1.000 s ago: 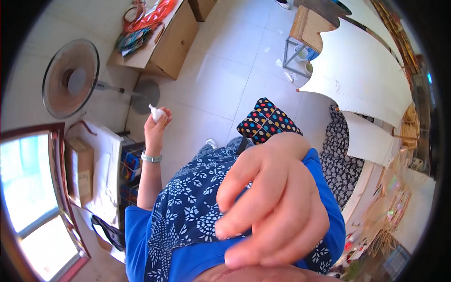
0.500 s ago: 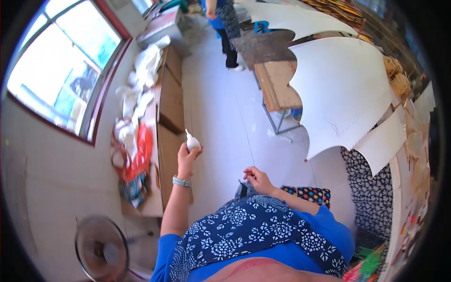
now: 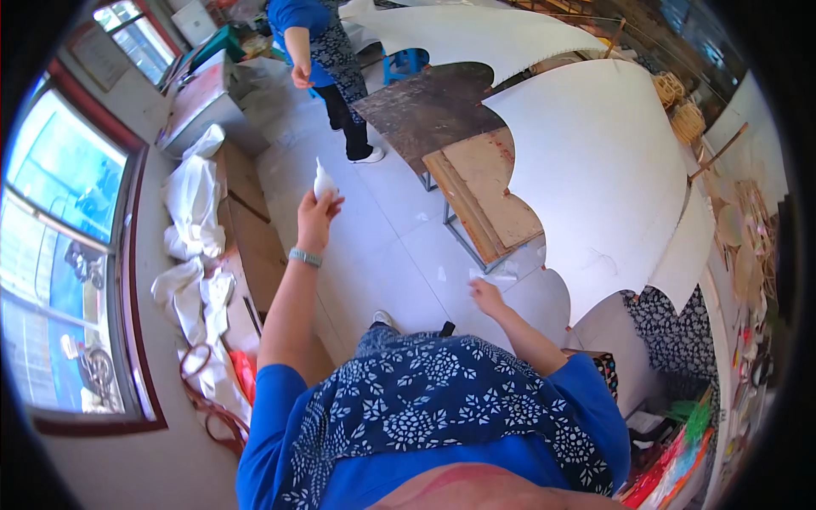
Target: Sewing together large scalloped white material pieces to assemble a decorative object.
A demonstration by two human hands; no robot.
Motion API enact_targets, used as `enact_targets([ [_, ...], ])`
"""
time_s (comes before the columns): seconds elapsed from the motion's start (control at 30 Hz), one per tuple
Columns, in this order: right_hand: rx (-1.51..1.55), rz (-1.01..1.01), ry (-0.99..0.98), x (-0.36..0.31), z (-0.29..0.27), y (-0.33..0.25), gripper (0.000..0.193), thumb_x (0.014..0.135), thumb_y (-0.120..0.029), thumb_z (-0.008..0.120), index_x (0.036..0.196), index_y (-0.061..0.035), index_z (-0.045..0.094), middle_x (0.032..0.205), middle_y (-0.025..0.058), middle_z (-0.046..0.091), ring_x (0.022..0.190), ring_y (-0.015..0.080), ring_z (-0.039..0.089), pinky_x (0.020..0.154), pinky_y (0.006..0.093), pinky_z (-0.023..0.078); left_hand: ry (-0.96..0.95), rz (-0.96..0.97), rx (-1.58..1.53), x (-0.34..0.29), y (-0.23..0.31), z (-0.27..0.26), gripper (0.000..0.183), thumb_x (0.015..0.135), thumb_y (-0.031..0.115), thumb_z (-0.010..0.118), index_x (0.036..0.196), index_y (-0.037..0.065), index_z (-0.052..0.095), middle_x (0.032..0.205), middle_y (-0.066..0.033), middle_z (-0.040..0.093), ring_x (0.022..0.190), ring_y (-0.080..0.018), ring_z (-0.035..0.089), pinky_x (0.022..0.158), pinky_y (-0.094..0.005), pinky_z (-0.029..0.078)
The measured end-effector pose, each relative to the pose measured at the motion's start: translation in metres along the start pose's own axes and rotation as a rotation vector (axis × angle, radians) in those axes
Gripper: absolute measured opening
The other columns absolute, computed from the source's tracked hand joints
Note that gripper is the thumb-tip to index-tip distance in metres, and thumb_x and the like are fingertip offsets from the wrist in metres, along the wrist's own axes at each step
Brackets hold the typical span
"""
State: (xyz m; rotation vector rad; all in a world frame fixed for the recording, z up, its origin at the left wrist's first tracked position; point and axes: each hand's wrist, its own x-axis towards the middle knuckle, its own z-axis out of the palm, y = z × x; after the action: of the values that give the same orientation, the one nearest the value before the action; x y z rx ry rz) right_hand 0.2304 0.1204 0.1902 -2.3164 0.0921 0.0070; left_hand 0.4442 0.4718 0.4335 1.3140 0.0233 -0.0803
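My left hand (image 3: 318,223), raised and held out ahead, is wrapped round a small white squeeze bottle (image 3: 324,183). The bottle stands nearly upright, its thin pointed nozzle upward, and my fingers hide its lower part. A pale band (image 3: 305,257) circles my left wrist. My right hand (image 3: 487,297) hangs out in front of me on the right with its fingers curled in, slightly blurred. No object shows in it. It is nearest to the small wooden table (image 3: 484,191) but apart from it.
Large white scallop-edged panels (image 3: 603,170) spread along the right, one corner over the small table. A dark board-topped table (image 3: 429,110) stands beyond. Another person (image 3: 327,68) stands at the far left of it. White cloth (image 3: 191,200) lies on cabinets (image 3: 246,229) by the window.
I have moved forward and the view has turned; the tables and the other person appear closer. The bottle stays in my left hand. My right hand has moved out to the right.
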Motion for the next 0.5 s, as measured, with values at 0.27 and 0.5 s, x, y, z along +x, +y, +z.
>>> enact_targets([
  [0.27, -0.665, 0.444, -0.176, -0.215, 0.018, 0.185, 0.02, 0.071, -0.015, 0.065, 0.089, -0.0082, 0.069, 0.082, 0.0144, 0.067, 0.075, 0.0277, 0.064, 0.066, 0.0402, 0.05, -0.078, -0.066, -0.178, 0.305, 0.034, -0.042, 0.024, 0.088, 0.006, 0.059, 0.11, 0.003, 0.053, 0.098, -0.0081, 0.062, 0.084, -0.0202, 0.063, 0.071, -0.0294, 0.049],
  [0.5, -0.431, 0.609, -0.47, -0.104, 0.073, -0.025, 0.022, 0.08, -0.018, 0.051, 0.071, -0.0046, 0.067, 0.068, 0.0154, 0.064, 0.057, 0.0312, 0.06, 0.056, 0.0431, 0.05, -0.342, 0.036, -0.29, 0.476, 0.0, -0.026, 0.013, 0.085, 0.004, 0.06, 0.098, 0.001, 0.06, 0.095, -0.0065, 0.063, 0.09, -0.017, 0.058, 0.081, -0.0272, 0.047],
])
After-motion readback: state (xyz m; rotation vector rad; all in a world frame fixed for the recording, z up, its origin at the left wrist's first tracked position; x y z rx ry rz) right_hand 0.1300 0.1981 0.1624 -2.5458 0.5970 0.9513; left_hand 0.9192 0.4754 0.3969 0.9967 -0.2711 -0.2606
